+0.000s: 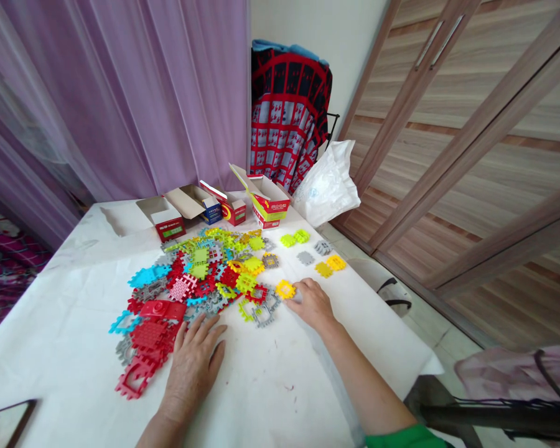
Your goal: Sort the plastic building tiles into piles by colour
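My left hand (193, 354) lies open, fingers stretched out, at the front edge of a heap of toothed plastic building pieces (200, 270). Near its fingertips are a red panel with a round knob (162, 309) and a red square piece (148, 335). My right hand (313, 302) is closed at the heap's right side, its fingertips gripping the edge of a yellow toothed building piece (285, 289). Just left of that piece lie grey frame pieces (267, 311). Beyond my right hand sit small groups: yellow pieces (330, 266), grey pieces (323, 247) and lime-green pieces (295, 237).
Opened cardboard boxes (170, 227) stand along the back of the white-covered table (261, 398). A white plastic bag (329, 186) is at the far right corner. A phone (7, 423) lies front left. Wooden wardrobe doors (448, 155) rise to the right.
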`<state>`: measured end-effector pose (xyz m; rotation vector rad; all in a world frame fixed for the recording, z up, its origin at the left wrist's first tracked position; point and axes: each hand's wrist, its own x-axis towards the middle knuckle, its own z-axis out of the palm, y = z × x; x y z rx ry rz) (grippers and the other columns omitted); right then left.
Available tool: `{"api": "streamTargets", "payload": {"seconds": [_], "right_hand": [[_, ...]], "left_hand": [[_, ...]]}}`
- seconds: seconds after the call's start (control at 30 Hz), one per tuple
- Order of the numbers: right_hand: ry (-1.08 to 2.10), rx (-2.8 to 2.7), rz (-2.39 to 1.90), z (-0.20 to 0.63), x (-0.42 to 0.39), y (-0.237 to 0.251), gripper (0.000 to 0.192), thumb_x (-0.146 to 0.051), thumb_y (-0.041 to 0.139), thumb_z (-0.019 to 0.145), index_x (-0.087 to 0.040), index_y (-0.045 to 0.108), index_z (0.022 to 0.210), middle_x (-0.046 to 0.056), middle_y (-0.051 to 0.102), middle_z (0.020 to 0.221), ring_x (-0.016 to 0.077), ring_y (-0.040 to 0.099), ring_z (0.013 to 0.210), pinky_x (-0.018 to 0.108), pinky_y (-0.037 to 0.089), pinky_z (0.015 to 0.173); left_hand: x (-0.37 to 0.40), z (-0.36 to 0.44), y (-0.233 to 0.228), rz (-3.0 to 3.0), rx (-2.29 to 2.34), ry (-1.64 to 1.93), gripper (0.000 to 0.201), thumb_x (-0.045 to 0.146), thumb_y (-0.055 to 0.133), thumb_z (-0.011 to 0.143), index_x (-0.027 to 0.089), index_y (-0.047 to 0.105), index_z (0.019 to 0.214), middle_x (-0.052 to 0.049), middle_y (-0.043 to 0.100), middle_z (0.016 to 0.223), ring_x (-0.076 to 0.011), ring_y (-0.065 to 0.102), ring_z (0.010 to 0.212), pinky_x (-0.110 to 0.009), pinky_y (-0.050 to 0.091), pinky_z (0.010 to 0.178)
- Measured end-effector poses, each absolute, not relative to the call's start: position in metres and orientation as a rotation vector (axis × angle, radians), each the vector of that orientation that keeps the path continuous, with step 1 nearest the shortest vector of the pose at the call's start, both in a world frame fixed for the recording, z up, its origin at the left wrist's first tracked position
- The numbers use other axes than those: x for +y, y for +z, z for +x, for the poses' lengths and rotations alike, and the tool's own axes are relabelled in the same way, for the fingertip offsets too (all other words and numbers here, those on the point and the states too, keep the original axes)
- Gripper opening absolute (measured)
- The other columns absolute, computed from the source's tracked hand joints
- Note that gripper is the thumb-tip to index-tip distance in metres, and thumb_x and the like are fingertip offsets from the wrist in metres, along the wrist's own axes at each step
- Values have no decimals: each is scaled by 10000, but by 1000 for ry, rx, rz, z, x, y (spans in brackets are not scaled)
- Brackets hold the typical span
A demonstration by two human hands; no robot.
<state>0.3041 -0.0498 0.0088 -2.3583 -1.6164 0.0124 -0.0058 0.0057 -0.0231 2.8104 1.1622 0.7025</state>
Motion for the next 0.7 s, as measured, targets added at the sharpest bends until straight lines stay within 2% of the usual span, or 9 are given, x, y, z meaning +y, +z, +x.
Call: {"api": "streamTargets", "payload": {"seconds": [0.17, 0.33, 0.4, 0.7], "right_hand": [[-54, -1499, -2314, 320, -53, 5, 321, -421, 659, 773, -251, 646, 1045, 54, 613, 1058, 215, 575, 1021, 315, 452, 872], [-124, -1244, -2450, 386, -64, 14, 431, -490, 609, 797, -253, 620, 1156, 67, 599, 1134, 233, 583, 1042, 350, 471, 844], [-92, -1155, -2530, 417, -66, 21, 470, -508, 595, 800, -223, 617, 1174, 88, 605, 1130, 229, 603, 975, 353, 476, 816], [-36, -1089, -2652, 476, -58, 24, 443, -486, 581, 814, -206, 634, 1153, 82, 647, 1121, 218, 606, 997, 289, 455, 792]], "left_hand": [[6, -7, -23, 2831, 1172, 685, 274, 290, 503, 887, 299, 663, 1110, -39, 661, 1255, -292, 514, 1246, -527, 295, 1072], [7, -6, -24, 2839, 1170, 694, 281, 292, 496, 885, 301, 665, 1109, -37, 661, 1255, -290, 521, 1237, -527, 291, 1070], [7, -6, -23, 2842, 1167, 700, 278, 290, 498, 882, 297, 667, 1103, -39, 664, 1250, -288, 527, 1228, -519, 294, 1068], [7, -6, -22, 2883, 1154, 727, 273, 290, 485, 888, 293, 668, 1090, -36, 673, 1234, -288, 535, 1217, -512, 313, 1046]]}}
